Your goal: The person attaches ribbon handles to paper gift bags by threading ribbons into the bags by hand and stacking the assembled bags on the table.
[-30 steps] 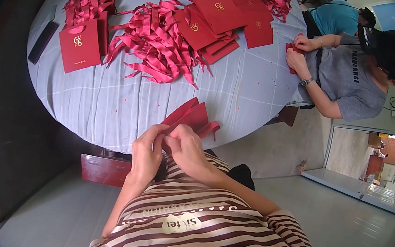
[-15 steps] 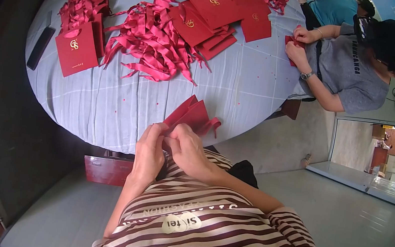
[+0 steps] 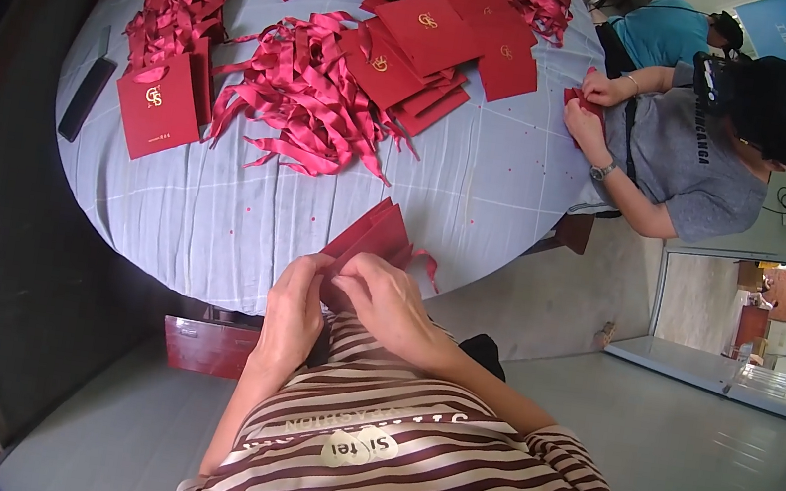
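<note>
At the table's near edge, a small red paper gift bag (image 3: 375,230) is held between my two hands. My left hand (image 3: 293,304) pinches its near left edge. Close beside it, my right hand (image 3: 387,302) has curled fingers on the bag's near side. A red ribbon (image 3: 429,269) hangs out at the bag's right. My fingertips hide the part of the bag they grip. Beyond the hands lies a loose heap of red ribbons (image 3: 308,98).
Red paper bags (image 3: 425,29) are piled on the round cloth-covered table (image 3: 185,226). At left are a bag with gold print (image 3: 157,107), more ribbons (image 3: 180,10) and a black phone (image 3: 87,99). A co-worker in grey (image 3: 692,152) handles a red piece at the right edge.
The table and everything on it sit slightly lower in the picture. My hands keep their hold on the bag, with only small finger movement. The bag's ribbon has shifted slightly.
</note>
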{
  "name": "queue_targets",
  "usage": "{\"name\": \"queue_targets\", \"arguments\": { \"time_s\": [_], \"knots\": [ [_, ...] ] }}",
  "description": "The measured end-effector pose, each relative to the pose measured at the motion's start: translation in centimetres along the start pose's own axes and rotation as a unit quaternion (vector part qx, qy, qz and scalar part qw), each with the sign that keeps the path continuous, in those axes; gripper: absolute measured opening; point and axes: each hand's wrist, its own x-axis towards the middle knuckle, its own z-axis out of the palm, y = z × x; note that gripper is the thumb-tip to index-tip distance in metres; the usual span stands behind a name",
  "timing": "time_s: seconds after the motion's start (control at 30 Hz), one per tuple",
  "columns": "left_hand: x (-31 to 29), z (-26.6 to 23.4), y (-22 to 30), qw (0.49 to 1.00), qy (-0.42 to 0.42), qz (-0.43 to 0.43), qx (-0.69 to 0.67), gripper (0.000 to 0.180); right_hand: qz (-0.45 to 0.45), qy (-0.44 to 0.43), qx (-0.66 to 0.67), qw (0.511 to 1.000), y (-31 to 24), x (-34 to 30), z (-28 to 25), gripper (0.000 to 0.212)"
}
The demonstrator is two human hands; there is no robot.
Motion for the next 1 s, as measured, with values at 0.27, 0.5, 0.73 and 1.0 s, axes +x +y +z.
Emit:
{"name": "queue_targets", "arguments": {
  "time_s": [0.27,0.5,0.73,1.0],
  "knots": [
    [0.3,-0.4,0.5,0.999,0.006,0.047,0.002,0.019,-0.063,0.036,-0.056,0.996,0.3,0.4,0.5,0.013],
    [2.1,-2.1,2.1,0.987,0.004,0.138,0.081,0.018,-0.198,0.065,-0.145,0.967,-2.4,3.8,-4.0,0.009],
    [1.9,-2.8,1.7,0.925,0.024,0.218,0.312,0.019,-0.207,-0.124,-0.19,0.952,-2.3,5.1,-4.1,0.007],
    [1.6,-3.2,0.2,0.924,0.059,0.23,0.298,0.017,-0.132,-0.226,-0.184,0.947,-2.2,7.4,-1.9,0.006]
  ]
}}
